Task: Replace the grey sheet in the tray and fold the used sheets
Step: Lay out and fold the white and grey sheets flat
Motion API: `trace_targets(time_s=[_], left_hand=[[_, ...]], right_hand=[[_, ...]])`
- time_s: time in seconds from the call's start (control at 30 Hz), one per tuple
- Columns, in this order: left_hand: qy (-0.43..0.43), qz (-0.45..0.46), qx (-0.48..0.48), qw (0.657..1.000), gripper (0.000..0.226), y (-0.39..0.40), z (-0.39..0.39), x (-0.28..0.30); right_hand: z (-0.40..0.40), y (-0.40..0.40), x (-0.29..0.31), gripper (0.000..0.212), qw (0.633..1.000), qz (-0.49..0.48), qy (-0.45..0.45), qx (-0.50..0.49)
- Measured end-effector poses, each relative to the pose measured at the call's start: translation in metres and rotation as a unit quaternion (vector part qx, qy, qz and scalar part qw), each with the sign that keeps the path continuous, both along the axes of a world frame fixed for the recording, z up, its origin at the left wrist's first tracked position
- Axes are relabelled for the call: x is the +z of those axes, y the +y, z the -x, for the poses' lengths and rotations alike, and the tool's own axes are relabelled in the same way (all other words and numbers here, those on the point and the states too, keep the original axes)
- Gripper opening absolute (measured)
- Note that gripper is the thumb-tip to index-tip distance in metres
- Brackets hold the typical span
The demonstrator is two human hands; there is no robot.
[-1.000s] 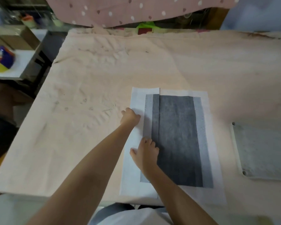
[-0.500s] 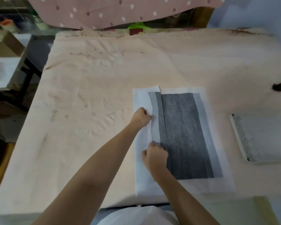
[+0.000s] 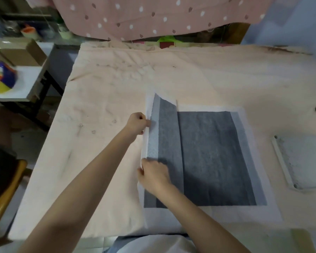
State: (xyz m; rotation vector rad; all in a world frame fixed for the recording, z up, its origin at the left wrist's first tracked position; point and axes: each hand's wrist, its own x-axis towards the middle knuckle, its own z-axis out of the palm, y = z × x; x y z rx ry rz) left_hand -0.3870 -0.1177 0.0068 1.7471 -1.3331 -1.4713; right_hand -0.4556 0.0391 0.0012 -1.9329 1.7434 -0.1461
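We are folding the used sheet [image 3: 208,157] on the table [image 3: 102,99] — our left hand [image 3: 137,123] and right hand [image 3: 153,173] both pinch its raised left edge, it seems, fingers curled. Next we carry that flap rightward and press it flat. The tray [image 3: 281,161] lies well apart, right.

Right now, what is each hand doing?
Left hand: pinching the sheet's raised left edge.
Right hand: gripping the same edge, nearer the person.
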Motion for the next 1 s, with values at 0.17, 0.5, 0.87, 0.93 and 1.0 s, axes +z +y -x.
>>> trace_targets(time_s=[0.17,0.5,0.87,0.93,1.0], left_hand=[[-0.055,-0.022,0.015,0.998,0.033,-0.005,-0.058,-0.017],[-0.236,-0.007,-0.023,0.971,0.013,-0.005,-0.122,-0.064],[-0.429,0.319,-0.204,0.82,0.049,0.043,-0.135,-0.091],[-0.411,0.325,-0.254,0.813,0.054,0.065,-0.133,-0.099],[-0.396,0.328,-0.257,0.818,0.053,0.088,-0.129,-0.105]], right_hand=[[-0.053,-0.011,-0.017,0.024,0.998,-0.034,-0.033,0.044],[-0.125,-0.019,-0.061,0.024,0.996,-0.052,0.016,0.071],[-0.116,0.002,-0.074,0.032,0.977,0.127,0.1,0.138],[-0.092,0.014,-0.079,0.046,0.976,0.148,0.123,0.1],[-0.061,0.026,-0.087,0.054,0.981,0.14,0.126,0.057]])
